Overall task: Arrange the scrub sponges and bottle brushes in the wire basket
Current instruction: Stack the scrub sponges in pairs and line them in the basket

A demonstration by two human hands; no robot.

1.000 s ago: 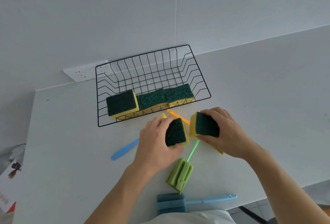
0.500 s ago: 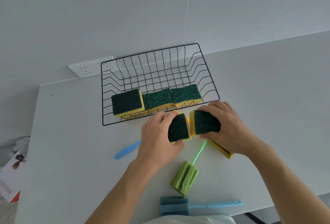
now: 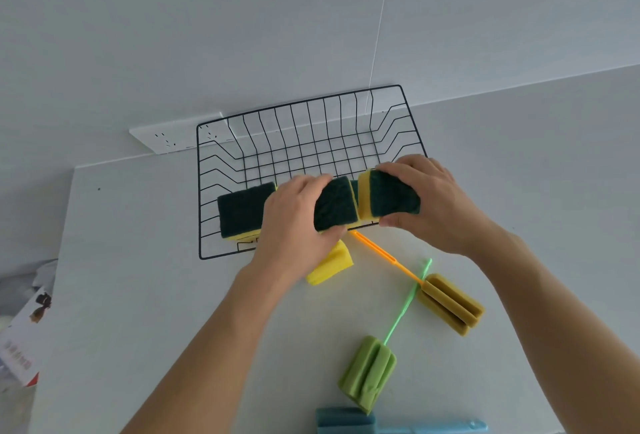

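White tabletop is bearing black wire basket near wall. Two green-and-yellow scrub sponges are being held over front row: left hand pinching one, right hand pinching other, edge-up for tight packing. Foam bottle brushes are lying outside, well apart.

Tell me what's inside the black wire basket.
In the black wire basket, one green-and-yellow scrub sponge lies at the near left. Left hand and right hand each hold another sponge over the near edge, covering whatever lies beneath.
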